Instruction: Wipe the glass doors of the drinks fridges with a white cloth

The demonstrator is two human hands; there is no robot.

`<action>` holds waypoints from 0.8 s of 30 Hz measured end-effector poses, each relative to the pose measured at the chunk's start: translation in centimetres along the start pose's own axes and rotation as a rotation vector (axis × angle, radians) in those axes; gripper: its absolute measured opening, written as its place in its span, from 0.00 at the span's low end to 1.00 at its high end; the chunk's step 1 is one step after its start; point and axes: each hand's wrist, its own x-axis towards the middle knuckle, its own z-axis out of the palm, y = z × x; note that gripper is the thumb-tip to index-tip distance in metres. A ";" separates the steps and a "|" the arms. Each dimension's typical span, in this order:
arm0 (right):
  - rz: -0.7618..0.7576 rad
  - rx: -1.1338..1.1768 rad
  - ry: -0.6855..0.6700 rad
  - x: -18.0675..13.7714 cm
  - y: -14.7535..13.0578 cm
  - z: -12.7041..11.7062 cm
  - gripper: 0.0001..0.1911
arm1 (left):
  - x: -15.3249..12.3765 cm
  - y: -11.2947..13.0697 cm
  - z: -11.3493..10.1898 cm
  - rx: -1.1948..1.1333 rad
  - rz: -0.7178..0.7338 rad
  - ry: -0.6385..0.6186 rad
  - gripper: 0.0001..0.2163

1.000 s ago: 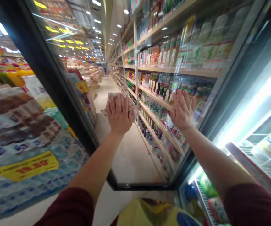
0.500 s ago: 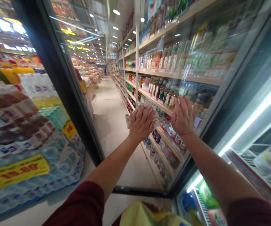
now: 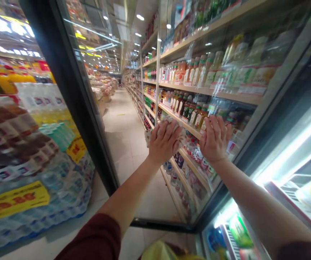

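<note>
Head view: an open glass door point(image 3: 130, 159) of a store cooler swings out into the aisle, its black frame point(image 3: 71, 97) running down the left and along the bottom. The left hand point(image 3: 164, 142) presses a pale cloth point(image 3: 148, 136) against the pane about mid-height, right of its centre. The fingers lie spread over the cloth rather than closed round it, and its crumpled edges show past the hand on both sides. The right hand point(image 3: 215, 139) is just beside it to the right, palm flat on the glass, fingers apart, grasping nothing. It seems to brace the door near its hinged edge. Both arms reach out in dark red sleeves point(image 3: 96, 236).

Through the glass show shelves point(image 3: 182, 124) of bottles along the right of the aisle and the floor point(image 3: 125, 133) running far back. Left of the door stand stacked packs of bottled water point(image 3: 36, 162) with a yellow price tag point(image 3: 12, 202). On the right the cooler point(image 3: 293, 169) is lit inside, with packaged goods on its racks. Something yellow point(image 3: 158, 251) sits at the near bottom edge; what it is I cannot tell.

By the pose, this is wiping the pane, mid-stroke. Going on with it calls for firm, even pressure through the cloth, with the other palm steadying the door so it does not swing away.
</note>
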 end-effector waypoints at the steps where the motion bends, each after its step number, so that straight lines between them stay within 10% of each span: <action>1: -0.002 -0.003 0.005 0.0 0.0 -0.1 0.31 | 1.0 -1.0 -0.4 0.009 -0.015 0.009 0.24; 6: -0.014 -0.004 0.031 0.2 -0.1 -0.2 0.31 | 5.1 -4.4 -2.2 0.002 -0.212 0.019 0.28; 13: -0.044 -0.025 0.071 0.2 -0.2 -0.4 0.31 | -2.5 -2.7 -1.9 0.011 -0.134 -0.138 0.24; 20: -0.003 0.059 -0.021 0.0 0.3 -0.5 0.31 | 1.6 -6.5 -4.7 0.089 -0.234 -0.092 0.28; 24: 0.020 0.083 -0.027 -0.1 0.3 -0.5 0.31 | -2.6 -3.6 -4.1 0.117 -0.277 -0.123 0.28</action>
